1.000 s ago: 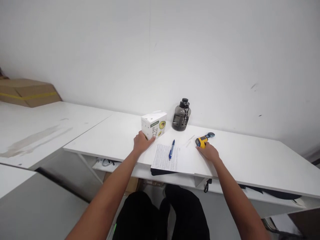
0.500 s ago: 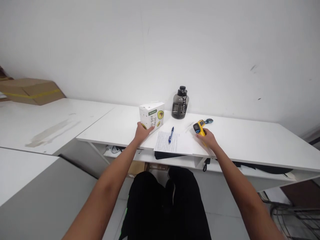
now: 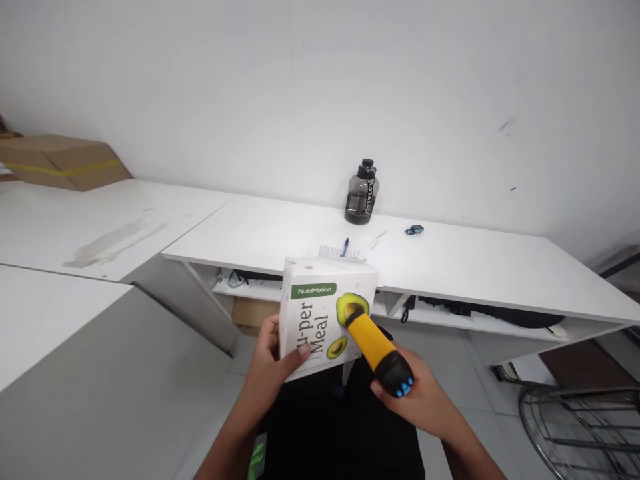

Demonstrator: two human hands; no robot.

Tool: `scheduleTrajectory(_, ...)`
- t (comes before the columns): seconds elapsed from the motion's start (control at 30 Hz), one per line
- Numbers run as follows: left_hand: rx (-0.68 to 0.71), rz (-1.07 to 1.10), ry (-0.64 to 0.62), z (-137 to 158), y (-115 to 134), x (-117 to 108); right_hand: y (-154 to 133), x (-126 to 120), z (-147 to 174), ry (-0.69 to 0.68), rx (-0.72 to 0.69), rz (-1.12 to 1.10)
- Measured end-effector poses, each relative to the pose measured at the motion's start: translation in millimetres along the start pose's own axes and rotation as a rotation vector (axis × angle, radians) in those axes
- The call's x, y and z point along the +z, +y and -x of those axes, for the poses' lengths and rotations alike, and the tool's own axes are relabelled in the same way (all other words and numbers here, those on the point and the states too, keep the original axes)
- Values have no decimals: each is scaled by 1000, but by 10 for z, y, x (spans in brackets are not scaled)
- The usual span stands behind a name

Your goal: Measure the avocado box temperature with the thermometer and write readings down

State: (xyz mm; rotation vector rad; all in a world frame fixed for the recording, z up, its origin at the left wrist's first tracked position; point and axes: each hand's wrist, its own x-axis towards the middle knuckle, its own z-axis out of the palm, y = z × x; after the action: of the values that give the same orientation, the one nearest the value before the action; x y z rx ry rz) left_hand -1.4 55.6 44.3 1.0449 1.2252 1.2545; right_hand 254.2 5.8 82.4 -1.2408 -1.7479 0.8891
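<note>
My left hand [image 3: 270, 367] grips a white carton [image 3: 320, 313] printed with avocados and green lettering, held up in front of me, off the desk. My right hand [image 3: 417, 400] holds a yellow and black handheld device [image 3: 377, 350] with blue buttons, its nose pressed against the front of the carton. Behind them, on the white desk [image 3: 465, 263], lie a written sheet of paper [image 3: 334, 253] and a blue pen [image 3: 345, 246], mostly hidden by the carton.
A dark water jug [image 3: 363, 193] stands at the wall. A small dark object [image 3: 415, 230] lies on the desk to its right. A cardboard box [image 3: 60, 161] sits far left. A wire frame [image 3: 585, 427] is at the lower right.
Both hands lifted their things off the desk and drew them toward me: the carton rose in my left hand, and the yellow device came up against it. The view pulled back from the desk.
</note>
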Motion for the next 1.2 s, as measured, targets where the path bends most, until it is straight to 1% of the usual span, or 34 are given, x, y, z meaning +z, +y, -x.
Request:
scheduleTrajectory(0.1,34,-74,18,71,32,116,-73,-18,14,22,57,9)
scheduleTrajectory(0.2,73,-86,-1,104,51,165,-120,-22,79,64,86,2)
scheduleTrajectory(0.33,117,-81,-21,157,46,153,-193,-11,140,99,68,-6)
scheduleTrajectory(0.47,163,-88,-8,198,37,120,-227,-6,171,99,47,-9)
scheduleTrajectory(0.73,175,-68,-23,282,30,102,-186,19,226,102,30,18)
scheduleTrajectory(0.9,142,-60,-8,331,26,142,-143,17,231,62,76,-1)
scheduleTrajectory(0.97,131,-45,32,322,5,167,-104,38,235,53,116,-79)
scheduleTrajectory(1.03,132,-24,117,295,-36,189,-59,74,229,47,169,-186)
scheduleTrajectory(1.07,136,-12,171,273,-64,195,-37,95,217,68,197,-230)
scheduleTrajectory(1.13,151,17,277,219,-128,187,0,136,174,175,234,-273)
scheduleTrajectory(1.2,166,40,346,155,-190,155,27,166,114,337,243,-278)
